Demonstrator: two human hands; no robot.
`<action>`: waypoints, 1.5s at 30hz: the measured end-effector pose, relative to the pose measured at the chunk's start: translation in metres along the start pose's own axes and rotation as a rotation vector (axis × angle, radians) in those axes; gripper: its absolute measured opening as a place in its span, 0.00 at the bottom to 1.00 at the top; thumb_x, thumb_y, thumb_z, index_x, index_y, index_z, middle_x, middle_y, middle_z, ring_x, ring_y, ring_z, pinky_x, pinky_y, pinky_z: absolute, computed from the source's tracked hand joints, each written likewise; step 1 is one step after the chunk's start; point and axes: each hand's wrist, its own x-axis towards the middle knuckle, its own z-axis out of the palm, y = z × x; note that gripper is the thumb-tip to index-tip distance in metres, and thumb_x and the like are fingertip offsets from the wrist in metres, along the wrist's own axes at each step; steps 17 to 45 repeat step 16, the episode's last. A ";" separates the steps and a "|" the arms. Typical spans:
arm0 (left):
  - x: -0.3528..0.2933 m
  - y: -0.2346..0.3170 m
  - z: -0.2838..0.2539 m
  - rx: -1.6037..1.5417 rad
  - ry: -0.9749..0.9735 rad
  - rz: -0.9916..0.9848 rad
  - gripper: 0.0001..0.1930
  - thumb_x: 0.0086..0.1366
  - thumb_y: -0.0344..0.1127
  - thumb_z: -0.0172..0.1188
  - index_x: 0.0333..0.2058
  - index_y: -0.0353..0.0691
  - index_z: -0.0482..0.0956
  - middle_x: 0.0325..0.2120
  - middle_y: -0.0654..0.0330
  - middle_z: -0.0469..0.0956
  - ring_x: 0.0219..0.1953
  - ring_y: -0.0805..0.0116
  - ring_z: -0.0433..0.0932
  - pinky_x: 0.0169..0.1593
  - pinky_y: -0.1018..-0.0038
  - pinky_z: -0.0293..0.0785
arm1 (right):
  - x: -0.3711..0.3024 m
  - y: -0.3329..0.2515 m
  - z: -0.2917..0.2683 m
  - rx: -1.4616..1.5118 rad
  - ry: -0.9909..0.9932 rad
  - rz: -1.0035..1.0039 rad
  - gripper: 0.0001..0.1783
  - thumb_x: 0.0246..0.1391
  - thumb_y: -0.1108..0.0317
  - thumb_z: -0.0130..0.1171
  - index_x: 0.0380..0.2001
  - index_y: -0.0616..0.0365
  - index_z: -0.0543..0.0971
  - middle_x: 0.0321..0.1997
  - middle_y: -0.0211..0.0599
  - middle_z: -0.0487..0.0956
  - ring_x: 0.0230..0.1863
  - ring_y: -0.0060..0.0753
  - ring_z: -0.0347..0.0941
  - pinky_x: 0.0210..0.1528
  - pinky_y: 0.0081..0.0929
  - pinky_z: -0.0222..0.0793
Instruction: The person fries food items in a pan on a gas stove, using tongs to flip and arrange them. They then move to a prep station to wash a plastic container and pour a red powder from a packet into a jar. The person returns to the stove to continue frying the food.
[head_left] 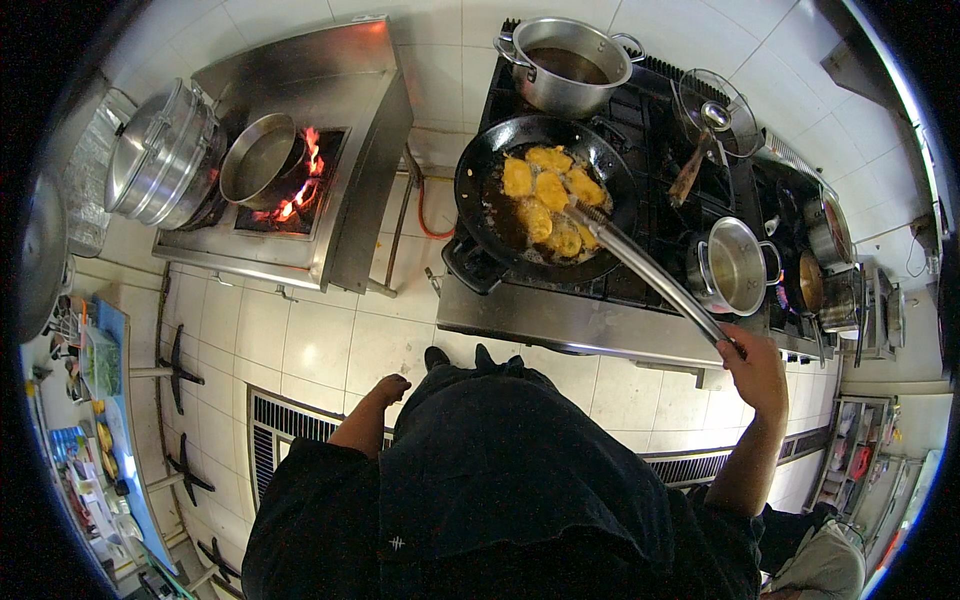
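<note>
My right hand (752, 365) grips the end of long metal tongs (660, 275), closed round the handle. The far end of the tongs reaches into a black wok (475, 195) on the stove and touches the food there. Several golden battered pieces (549, 190) lie in bubbling oil in the wok's middle. Low at my left side hangs my left hand (393, 388), its fingers curled in, away from the stove and with nothing visible in it.
A large pot (570, 85) of dark liquid stands behind the wok. Right of it are a glass lid (742, 110), a ladle (690, 175) and a small pot (735, 265). On the left burner, open flames (308, 180) rise beside a pan (260, 160); a steamer pot (165, 155) stands farther left.
</note>
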 end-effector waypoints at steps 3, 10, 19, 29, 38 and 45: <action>0.010 -0.015 0.000 0.078 -0.015 0.106 0.17 0.56 0.43 0.52 0.34 0.34 0.77 0.24 0.53 0.77 0.23 0.63 0.76 0.29 0.66 0.72 | 0.005 -0.010 0.003 0.057 0.137 -0.250 0.17 0.53 0.67 0.54 0.46 0.60 0.75 0.17 0.33 0.72 0.18 0.22 0.67 0.22 0.25 0.63; 0.021 -0.019 0.003 -0.034 -0.017 0.074 0.16 0.56 0.44 0.51 0.23 0.34 0.75 0.20 0.53 0.75 0.21 0.61 0.75 0.28 0.65 0.70 | 0.037 -0.039 0.028 0.276 -0.262 0.043 0.18 0.56 0.62 0.48 0.48 0.56 0.75 0.19 0.35 0.74 0.20 0.26 0.71 0.26 0.28 0.66; 0.025 -0.024 0.003 0.012 -0.034 0.144 0.17 0.52 0.46 0.58 0.29 0.36 0.75 0.28 0.51 0.77 0.31 0.60 0.76 0.37 0.65 0.72 | 0.056 -0.033 0.056 0.428 -0.337 0.033 0.19 0.59 0.63 0.47 0.52 0.56 0.72 0.15 0.27 0.68 0.09 0.15 0.59 0.11 0.15 0.56; 0.025 -0.024 0.003 0.012 -0.034 0.144 0.17 0.52 0.46 0.58 0.29 0.36 0.75 0.28 0.51 0.77 0.31 0.60 0.76 0.37 0.65 0.72 | 0.056 -0.033 0.056 0.428 -0.337 0.033 0.19 0.59 0.63 0.47 0.52 0.56 0.72 0.15 0.27 0.68 0.09 0.15 0.59 0.11 0.15 0.56; 0.025 -0.024 0.003 0.012 -0.034 0.144 0.17 0.52 0.46 0.58 0.29 0.36 0.75 0.28 0.51 0.77 0.31 0.60 0.76 0.37 0.65 0.72 | 0.056 -0.033 0.056 0.428 -0.337 0.033 0.19 0.59 0.63 0.47 0.52 0.56 0.72 0.15 0.27 0.68 0.09 0.15 0.59 0.11 0.15 0.56; 0.025 -0.024 0.003 0.012 -0.034 0.144 0.17 0.52 0.46 0.58 0.29 0.36 0.75 0.28 0.51 0.77 0.31 0.60 0.76 0.37 0.65 0.72 | 0.056 -0.033 0.056 0.428 -0.337 0.033 0.19 0.59 0.63 0.47 0.52 0.56 0.72 0.15 0.27 0.68 0.09 0.15 0.59 0.11 0.15 0.56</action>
